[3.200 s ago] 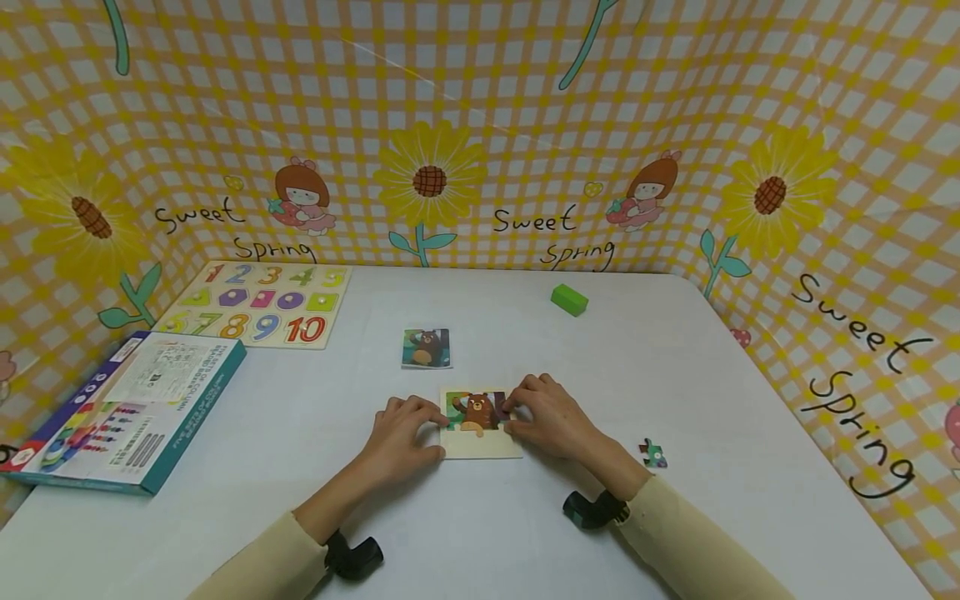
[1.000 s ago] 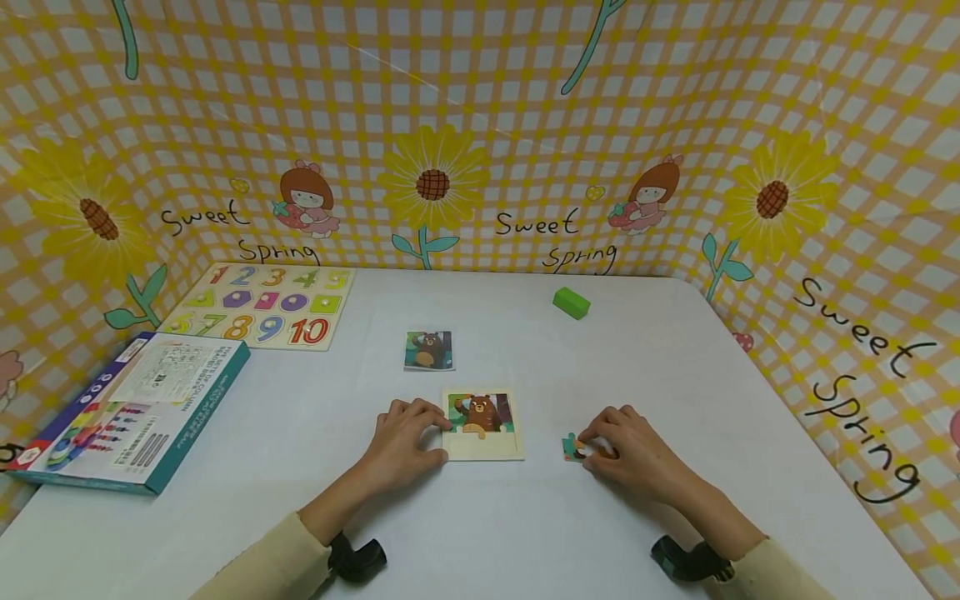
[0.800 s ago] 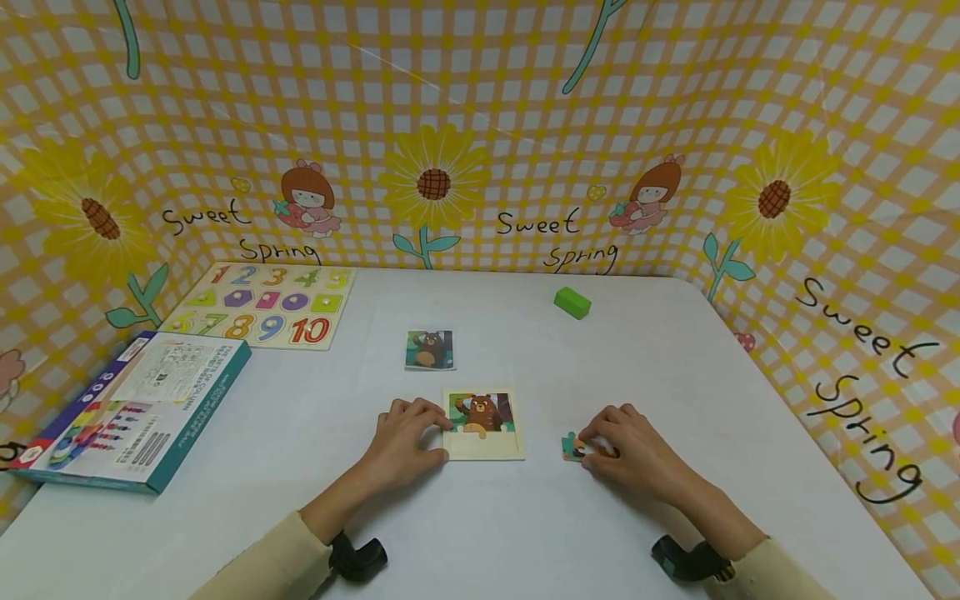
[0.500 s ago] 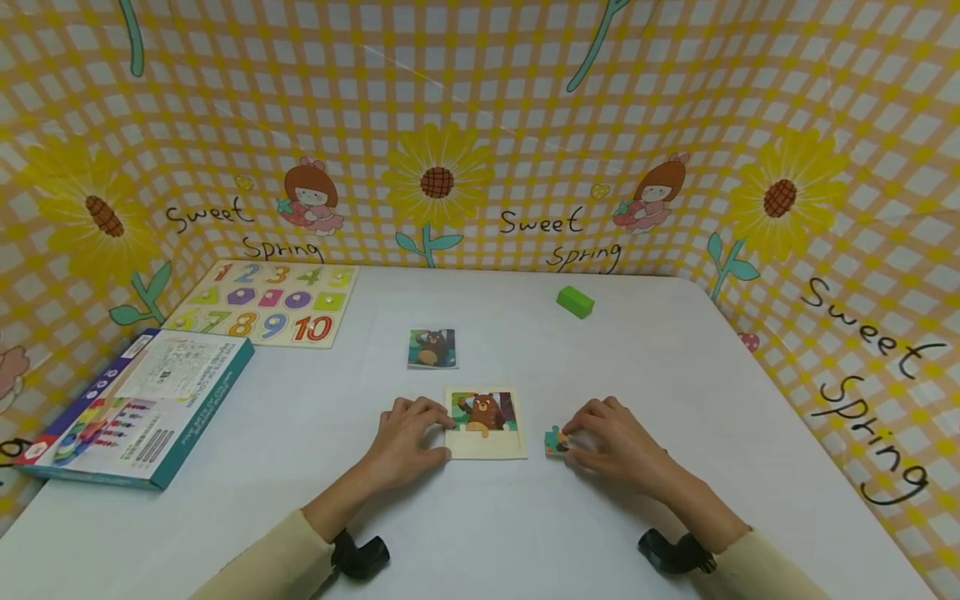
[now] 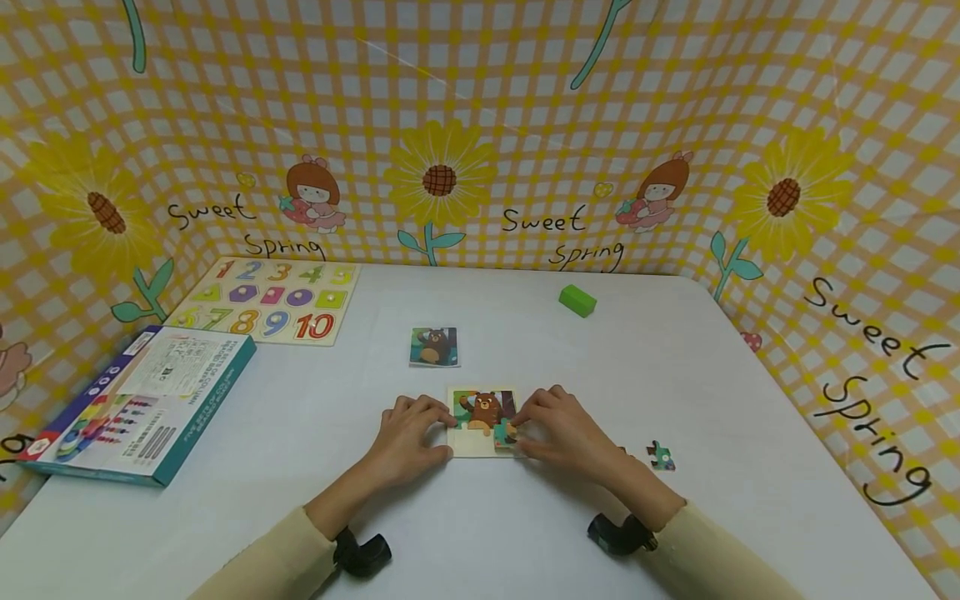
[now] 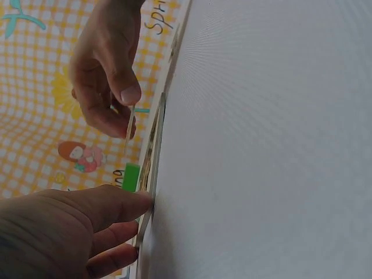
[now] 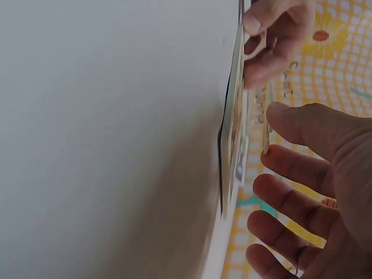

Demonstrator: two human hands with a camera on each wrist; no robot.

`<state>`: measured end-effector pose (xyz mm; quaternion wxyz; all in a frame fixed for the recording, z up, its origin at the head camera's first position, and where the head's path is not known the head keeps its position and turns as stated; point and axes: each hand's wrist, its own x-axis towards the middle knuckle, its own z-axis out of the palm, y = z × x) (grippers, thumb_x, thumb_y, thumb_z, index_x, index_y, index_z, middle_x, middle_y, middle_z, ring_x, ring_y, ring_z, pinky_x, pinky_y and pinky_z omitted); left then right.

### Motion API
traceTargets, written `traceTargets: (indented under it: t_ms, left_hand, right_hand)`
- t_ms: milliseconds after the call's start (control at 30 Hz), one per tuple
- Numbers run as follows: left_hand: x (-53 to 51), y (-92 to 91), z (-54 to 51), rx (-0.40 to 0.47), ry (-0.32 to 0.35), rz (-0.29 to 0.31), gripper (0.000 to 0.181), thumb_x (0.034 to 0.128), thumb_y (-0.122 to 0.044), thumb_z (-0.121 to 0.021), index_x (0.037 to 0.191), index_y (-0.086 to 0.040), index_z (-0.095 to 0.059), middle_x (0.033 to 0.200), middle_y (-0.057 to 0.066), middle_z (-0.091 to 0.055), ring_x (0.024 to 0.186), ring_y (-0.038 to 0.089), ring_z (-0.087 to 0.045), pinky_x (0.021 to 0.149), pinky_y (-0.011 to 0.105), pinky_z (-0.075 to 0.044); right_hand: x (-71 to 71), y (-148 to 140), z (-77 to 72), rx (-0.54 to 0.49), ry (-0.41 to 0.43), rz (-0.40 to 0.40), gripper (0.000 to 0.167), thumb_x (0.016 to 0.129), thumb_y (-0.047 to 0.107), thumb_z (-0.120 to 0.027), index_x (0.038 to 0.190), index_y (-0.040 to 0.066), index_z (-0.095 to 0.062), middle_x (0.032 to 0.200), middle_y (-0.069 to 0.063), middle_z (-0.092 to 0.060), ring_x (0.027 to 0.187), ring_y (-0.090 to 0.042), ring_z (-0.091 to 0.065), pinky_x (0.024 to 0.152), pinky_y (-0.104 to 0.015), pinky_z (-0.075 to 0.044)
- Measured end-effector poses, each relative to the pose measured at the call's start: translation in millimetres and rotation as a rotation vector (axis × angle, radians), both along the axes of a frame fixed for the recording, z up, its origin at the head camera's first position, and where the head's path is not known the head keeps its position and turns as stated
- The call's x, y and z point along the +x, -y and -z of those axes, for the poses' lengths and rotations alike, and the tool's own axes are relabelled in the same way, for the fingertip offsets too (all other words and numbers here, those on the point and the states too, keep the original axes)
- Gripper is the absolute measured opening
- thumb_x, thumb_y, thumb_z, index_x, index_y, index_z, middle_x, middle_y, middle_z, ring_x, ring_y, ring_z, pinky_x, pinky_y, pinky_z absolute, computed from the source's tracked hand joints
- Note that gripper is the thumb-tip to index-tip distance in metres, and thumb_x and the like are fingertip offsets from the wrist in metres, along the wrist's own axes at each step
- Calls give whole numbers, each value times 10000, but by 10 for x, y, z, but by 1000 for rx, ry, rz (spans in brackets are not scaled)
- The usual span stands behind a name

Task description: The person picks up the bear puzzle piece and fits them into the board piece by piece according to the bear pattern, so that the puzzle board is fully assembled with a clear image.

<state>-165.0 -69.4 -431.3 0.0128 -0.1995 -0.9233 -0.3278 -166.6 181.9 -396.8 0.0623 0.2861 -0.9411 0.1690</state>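
A small wooden puzzle board [image 5: 474, 447] with a bear picture lies on the table; the upper part of its picture is filled, and a bare strip shows along the lower part. My left hand [image 5: 411, 437] grips its left edge between thumb and fingers, also seen in the left wrist view. Between thumb and index finger my right hand [image 5: 561, 429] pinches a teal and orange puzzle piece [image 5: 502, 436], held just above the board's lower right. In the right wrist view the thin piece [image 7: 268, 125] stands apart from the board [image 7: 232, 125].
A green puzzle piece [image 5: 661, 456] lies right of my right wrist, with another bit partly hidden by that wrist. Behind the board sits a bear picture card [image 5: 433, 347]. A green block [image 5: 577, 301], a number board [image 5: 270, 304] and a flat box [image 5: 142, 404] stand farther out.
My right hand left the board, picked up a puzzle piece on the right and has carried it left over the board. My left hand stays at the board's left edge.
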Motion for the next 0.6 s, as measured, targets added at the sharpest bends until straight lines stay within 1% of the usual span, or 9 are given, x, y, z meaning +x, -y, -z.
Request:
traceTargets:
  t_ms: [100, 167, 233, 333, 367, 400, 600]
  left_hand:
    - [6, 2, -10, 8, -23, 10, 289, 751, -172, -742, 1030, -134, -675, 1168, 34, -590, 1050, 249, -419, 864, 488, -314]
    - [13, 5, -12, -1, -55, 18, 289, 742, -167, -742, 1020, -123, -672, 1151, 39, -591, 1029, 243, -419, 842, 476, -318]
    - [17, 5, -17, -2, -64, 21, 290, 741, -169, -744, 1018, -122, -671, 1147, 42, -591, 1022, 242, -419, 838, 476, -320]
    - [15, 3, -22, -7, -47, 18, 287, 748, -168, -742, 1023, -128, -673, 1153, 39, -590, 1029, 240, -421, 848, 472, -318]
    - [11, 1, -25, -2, -26, 13, 287, 752, -169, -742, 1029, -130, -675, 1164, 38, -589, 1042, 244, -423, 864, 483, -316]
    - [8, 0, -25, -6, -19, 9, 285, 755, -172, -743, 1030, -136, -676, 1168, 32, -589, 1044, 241, -423, 867, 481, -316]
    - [-6, -4, -18, -22, -8, -1, 275, 753, -186, -750, 1017, -167, -676, 1170, 2, -588, 1046, 227, -426, 866, 461, -316]
  right_hand:
    - [-19, 101, 12, 7, -4, -15, 211, 731, 220, -774, 921, 151, -713, 935, 29, -616, 876, -128, -452, 787, -325, -390]
    - [-29, 163, 17, 14, -5, -23, 208, 731, 219, -774, 919, 154, -713, 926, 31, -612, 869, -126, -448, 774, -312, -386]
    - [-38, 218, 17, 25, -5, -30, 207, 730, 220, -775, 916, 152, -715, 918, 30, -606, 858, -127, -446, 762, -303, -380]
    - [-55, 288, 21, 50, -2, -38, 220, 729, 232, -778, 925, 156, -715, 917, 25, -601, 857, -129, -447, 754, -292, -374]
    - [-62, 307, 24, 56, 0, -42, 224, 730, 238, -778, 929, 156, -714, 922, 23, -603, 858, -131, -449, 755, -292, -374]
    - [-68, 324, 28, 63, 0, -46, 228, 731, 244, -778, 933, 159, -713, 925, 22, -604, 859, -132, -451, 756, -293, -375]
    - [-93, 391, 51, 74, -1, -72, 237, 732, 265, -782, 935, 161, -720, 928, 19, -615, 858, -135, -451, 751, -300, -375]
